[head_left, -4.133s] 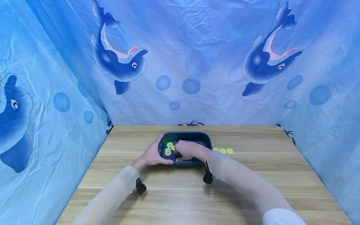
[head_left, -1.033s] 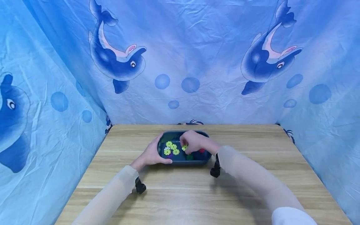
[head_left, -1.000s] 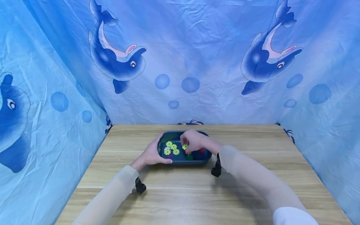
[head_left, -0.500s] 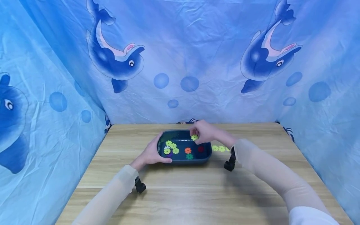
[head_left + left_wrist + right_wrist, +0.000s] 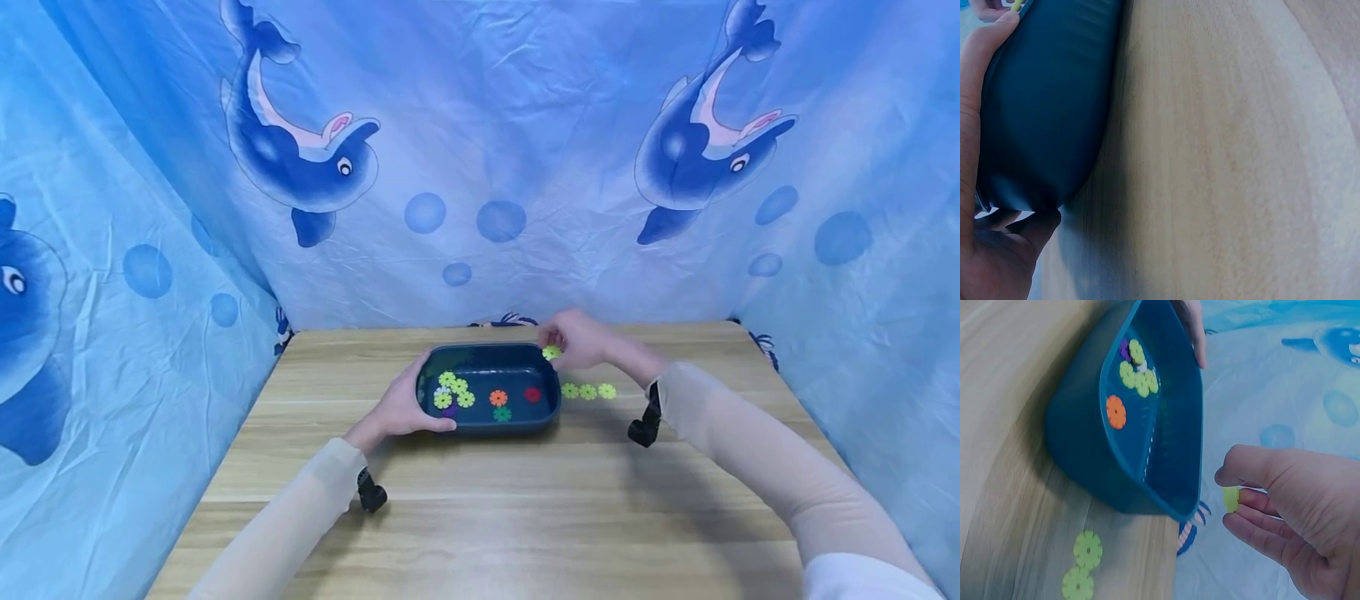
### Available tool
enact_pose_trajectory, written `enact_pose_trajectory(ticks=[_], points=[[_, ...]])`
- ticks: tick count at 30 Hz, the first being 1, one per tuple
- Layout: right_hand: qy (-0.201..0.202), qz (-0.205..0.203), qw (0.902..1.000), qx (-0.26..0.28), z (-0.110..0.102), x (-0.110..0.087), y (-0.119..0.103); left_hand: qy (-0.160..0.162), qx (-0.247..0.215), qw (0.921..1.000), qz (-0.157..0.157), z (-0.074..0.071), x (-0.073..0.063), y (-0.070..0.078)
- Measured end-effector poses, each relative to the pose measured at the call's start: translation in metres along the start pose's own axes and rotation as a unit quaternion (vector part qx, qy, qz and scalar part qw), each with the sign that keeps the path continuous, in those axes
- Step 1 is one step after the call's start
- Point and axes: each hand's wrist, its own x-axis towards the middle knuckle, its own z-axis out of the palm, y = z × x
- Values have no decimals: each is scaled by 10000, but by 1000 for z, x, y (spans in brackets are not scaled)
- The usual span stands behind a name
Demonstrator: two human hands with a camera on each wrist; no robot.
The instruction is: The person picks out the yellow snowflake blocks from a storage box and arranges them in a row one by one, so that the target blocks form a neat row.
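My left hand [image 5: 401, 406] grips the left end of a dark blue-green plastic bin [image 5: 495, 428], thumb along the front rim; in the left wrist view its fingertips press the bin's end wall. Past the bin's back right corner, my right hand [image 5: 585, 337] pinches a yellow-green flower-shaped disc [image 5: 1230, 499] between thumb and fingers, in the air. Inside the bin lie several yellow-green discs [image 5: 459, 387] at the left, by a white and a purple disc [image 5: 450, 412]. An orange disc [image 5: 498, 397], a green disc [image 5: 502, 413] and a red disc [image 5: 532, 394] lie farther right.
Three yellow-green discs [image 5: 588, 392] lie in a row on the wooden table [image 5: 480, 517], just right of the bin. Blue dolphin-printed cloth [image 5: 465, 167] hangs behind and at both sides of the table. A small black camera is strapped to each wrist.
My right hand has risen from inside the bin and moved right with the yellow-green disc, over the right rim. The orange, green and red discs are now uncovered. My left hand keeps its hold.
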Motion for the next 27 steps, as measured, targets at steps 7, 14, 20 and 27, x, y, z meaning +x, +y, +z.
enact_pose_trajectory(ticks=[7,14,20,27], points=[[94,189,9998,15,-8,-14,17,7,36,10000,-37,-1,1,1],[202,427,9988,111,-11,-36,38,-47,-23,9999,-92,0,0,2],[104,759,9969,179,-14,-55,52,-37,-17,10000,-68,0,-1,0],[185,936,9954,50,-12,-73,66,-9,-4,10000,-28,-1,-1,1]])
